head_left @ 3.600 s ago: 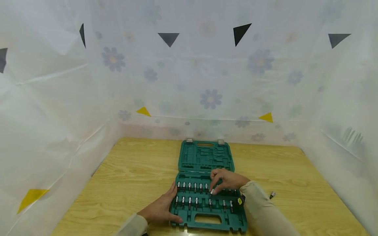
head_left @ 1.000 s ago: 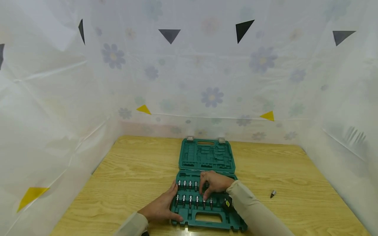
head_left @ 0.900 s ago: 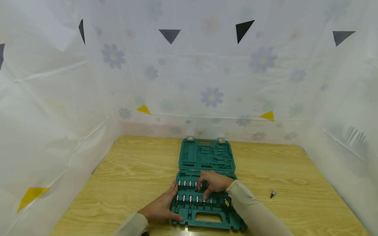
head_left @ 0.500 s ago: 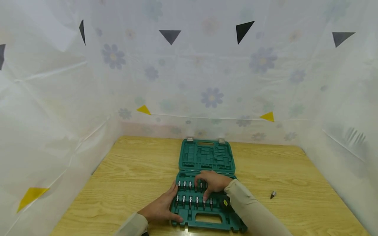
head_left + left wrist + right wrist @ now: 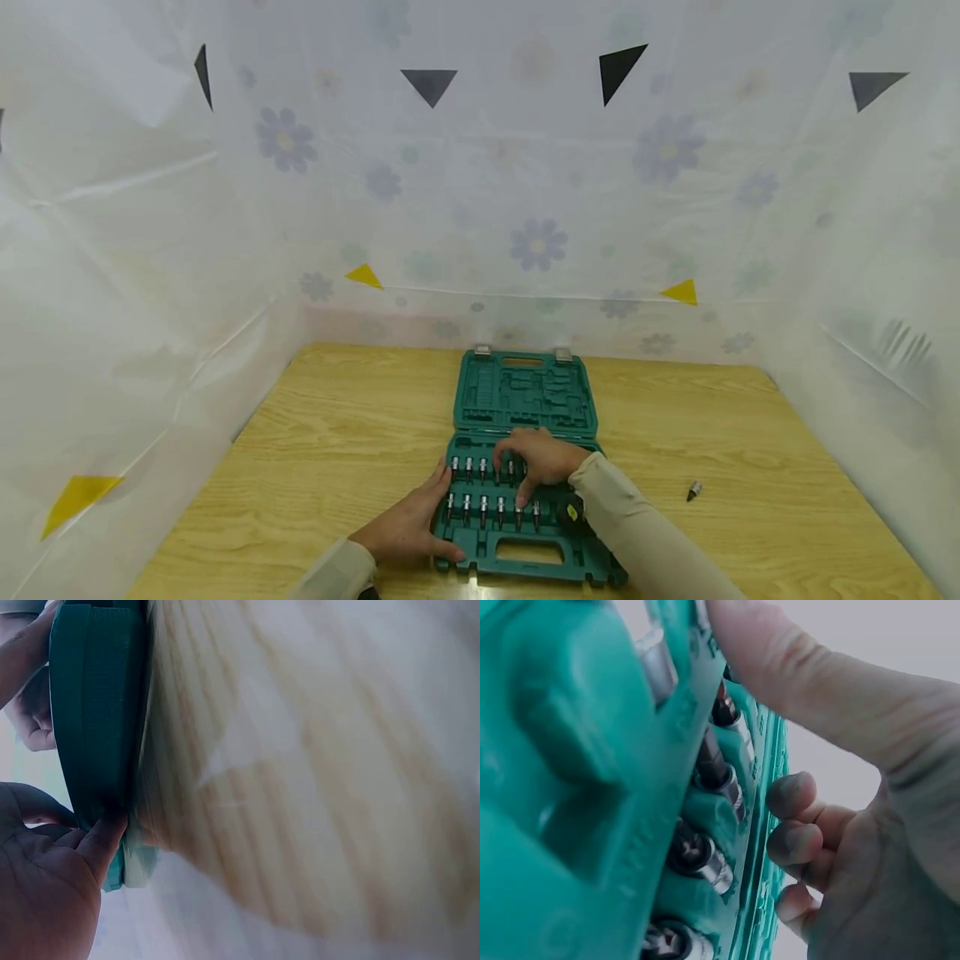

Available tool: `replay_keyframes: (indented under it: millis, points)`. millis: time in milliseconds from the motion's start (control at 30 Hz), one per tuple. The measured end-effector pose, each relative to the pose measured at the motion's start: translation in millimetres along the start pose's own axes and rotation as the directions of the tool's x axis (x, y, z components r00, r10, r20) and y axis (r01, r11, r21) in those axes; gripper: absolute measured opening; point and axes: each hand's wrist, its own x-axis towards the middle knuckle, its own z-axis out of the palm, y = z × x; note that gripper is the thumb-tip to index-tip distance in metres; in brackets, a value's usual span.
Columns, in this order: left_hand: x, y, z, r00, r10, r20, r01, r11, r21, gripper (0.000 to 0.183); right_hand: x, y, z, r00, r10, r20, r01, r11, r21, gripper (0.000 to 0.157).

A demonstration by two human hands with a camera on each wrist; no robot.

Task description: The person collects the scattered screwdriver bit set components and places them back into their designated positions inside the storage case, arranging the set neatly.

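A green bit-socket case [image 5: 467,554] lies unfolded on the table, with two rows of bit sockets [image 5: 483,508], chrome with dark tips, in its near half. My left hand [image 5: 408,525] grips the case's near left corner; in the left wrist view the fingers [image 5: 97,844] bend about its edge. Over the rows is my right hand [image 5: 543,462], its index finger bent down at the upper row and its thumb on a bit socket in the lower row. Thumb and index stand apart. In the right wrist view the other fingers [image 5: 791,795] hang loosely curled. The right hand and sleeve hide the right ends of the rows.
One loose bit socket [image 5: 694,491] lies on the wooden table [image 5: 750,433] right of the case. The case's lid half [image 5: 525,400], with moulded recesses, lies flat toward the back. White flower-patterned sheeting [image 5: 450,208] encloses the table at the back and sides.
Earlier my right hand pinched a bit socket above the rows; a former gap in the lower row now holds one. That hand moved left, its index finger shifting along the upper row. The left hand stayed.
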Motion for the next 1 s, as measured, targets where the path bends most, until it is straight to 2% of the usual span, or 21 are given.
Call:
replay_keyframes:
  millis: [267,1000]
  points:
    - [1.3,-0.7,0.9,1.0,0.008,-0.007,-0.008,1.0,0.001,0.118,1.4,-5.1,1.7,0.999,0.035,-0.012,-0.036,0.997,-0.069,0.056]
    - [1.4,-0.8,1.9,1.0,-0.005,-0.005,0.005,1.0,0.004,0.118,-0.5,-8.7,2.2,1.0,0.024,-0.007,-0.024,0.997,-0.079,0.054]
